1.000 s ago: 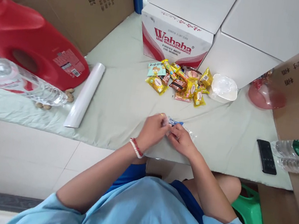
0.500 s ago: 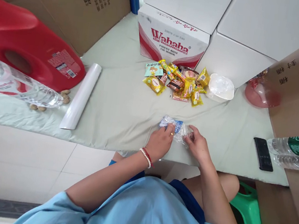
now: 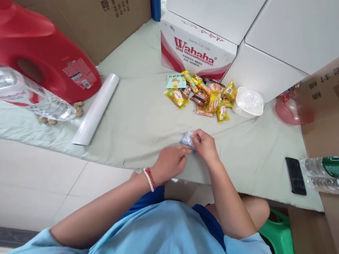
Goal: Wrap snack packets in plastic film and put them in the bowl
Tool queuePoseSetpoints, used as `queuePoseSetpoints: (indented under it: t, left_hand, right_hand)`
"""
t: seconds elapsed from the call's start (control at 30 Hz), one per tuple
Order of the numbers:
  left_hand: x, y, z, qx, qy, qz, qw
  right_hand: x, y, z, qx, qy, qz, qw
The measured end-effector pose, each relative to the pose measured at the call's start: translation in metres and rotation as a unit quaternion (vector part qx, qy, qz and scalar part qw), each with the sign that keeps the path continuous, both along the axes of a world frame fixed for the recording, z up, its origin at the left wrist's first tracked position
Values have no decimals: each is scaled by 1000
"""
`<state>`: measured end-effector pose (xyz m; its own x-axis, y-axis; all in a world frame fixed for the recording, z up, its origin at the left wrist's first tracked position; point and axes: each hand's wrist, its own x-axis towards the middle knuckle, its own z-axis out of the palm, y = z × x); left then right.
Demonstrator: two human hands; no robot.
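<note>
A small blue-and-white bundle in clear plastic film (image 3: pixel 187 138) lies on the cloth-covered table in front of me, partly hidden by my fingers. My right hand (image 3: pixel 207 148) is closed at its right side, the thumb and fingers pinching the film over it. At the near edge of the bundle is my left hand (image 3: pixel 170 163), one finger reaching toward it and the others curled; motion smears these fingers. Whether the left fingertip touches the film cannot be made out. A white bead bracelet and a red one circle my left wrist.
Beyond my hands lies a pile of wrapped snacks (image 3: pixel 207 96) beside a white bowl (image 3: pixel 249 102). To the left are a roll of film (image 3: pixel 96 110), a red jug (image 3: pixel 44 50) and a water bottle (image 3: pixel 32 93). A phone (image 3: pixel 295 176) and bottles (image 3: pixel 337 165) are at the right.
My right hand has moved left, bringing the loose film from the right over the blue bundle. My left hand has drawn back toward me and left, off the bundle's top.
</note>
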<state>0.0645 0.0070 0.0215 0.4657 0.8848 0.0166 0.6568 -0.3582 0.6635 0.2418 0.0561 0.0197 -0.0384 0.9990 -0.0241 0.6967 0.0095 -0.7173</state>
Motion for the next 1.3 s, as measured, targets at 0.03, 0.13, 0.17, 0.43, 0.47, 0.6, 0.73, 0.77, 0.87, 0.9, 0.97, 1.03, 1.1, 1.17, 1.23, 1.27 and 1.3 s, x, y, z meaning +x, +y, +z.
queuePoseSetpoints:
  t: [0.03, 0.13, 0.17, 0.43, 0.47, 0.6, 0.73, 0.77, 0.87, 0.9, 0.97, 1.03, 1.1, 1.17, 1.23, 1.27, 1.3]
  left_hand:
    - [-5, 5, -3, 2, -24, 56, 998]
    - [-5, 27, -14, 11, -9, 188, 982]
    - [1, 34, -17, 7, 6, 191, 982]
    - [40, 28, -16, 18, -118, 140, 983]
    - [42, 23, -15, 42, -127, 133, 982]
    - [43, 12, -16, 179, -105, 51, 977]
    - [42, 4, -28, 195, -118, -76, 971]
    - [41, 1, -30, 181, -135, -106, 969]
    - [36, -12, -34, 102, -221, -96, 965]
    - [35, -15, -33, 65, -254, -37, 964]
    - [35, -17, -30, -34, -316, 123, 940]
    - [37, -13, -26, -158, -381, 227, 882]
    - [42, -6, -20, -258, -437, 233, 830]
    - [48, 1, -16, -285, -455, 212, 817]
    - [54, 3, -14, -267, -442, 214, 829]
    - [57, 2, -14, -259, -434, 218, 835]
    - [61, 1, -15, -257, -428, 219, 838]
  right_hand:
    - [1, -2, -3, 12, 11, 5, 1000]
    - [6, -10, -6, 22, 59, 17, 998]
    - [8, -13, -5, 13, 81, 16, 997]
    - [10, -37, 1, -33, 270, -89, 958]
    - [7, -41, 1, -34, 295, -103, 949]
    - [-9, -58, 0, -57, 446, -171, 876]
    - [-12, -66, -8, -53, 544, -240, 803]
    - [-9, -67, -11, -50, 543, -247, 801]
    - [2, -70, -19, -36, 522, -261, 811]
    - [6, -71, -21, -29, 522, -268, 809]
    - [13, -73, -23, -11, 534, -280, 797]
    - [15, -76, -24, -1, 549, -277, 789]
    - [13, -79, -24, -16, 548, -249, 798]
    - [10, -83, -23, -51, 532, -211, 818]
    - [9, -88, -22, -76, 514, -186, 834]
    - [10, -91, -22, -80, 507, -182, 839]
    - [12, -93, -22, -77, 501, -184, 842]
